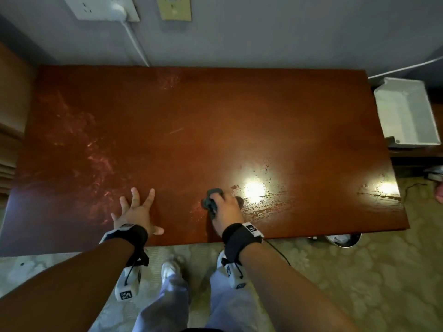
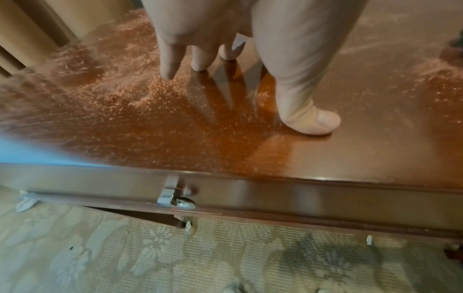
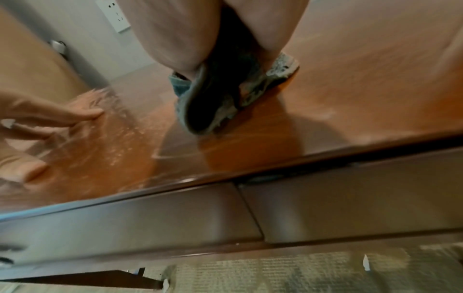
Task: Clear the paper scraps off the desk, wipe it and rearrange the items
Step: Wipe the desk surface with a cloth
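The reddish-brown desk (image 1: 215, 111) fills the head view, with pale streaks and specks across its left half (image 2: 140, 111). My right hand (image 1: 226, 208) grips a dark grey cloth (image 1: 211, 200) and presses it on the desk near the front edge. In the right wrist view the cloth (image 3: 213, 99) bunches out from under the palm. My left hand (image 1: 136, 212) lies flat on the desk with fingers spread, left of the cloth, and its fingertips (image 2: 170, 67) touch the wood. Small paper scraps (image 2: 368, 238) lie on the carpet below the desk front.
A white tray (image 1: 405, 113) sits beside the desk's right end. A metal bowl (image 1: 342, 239) shows under the front edge at the right. Wall sockets (image 1: 103, 7) with a white cable are behind the desk. Patterned carpet (image 1: 359, 283) surrounds my legs.
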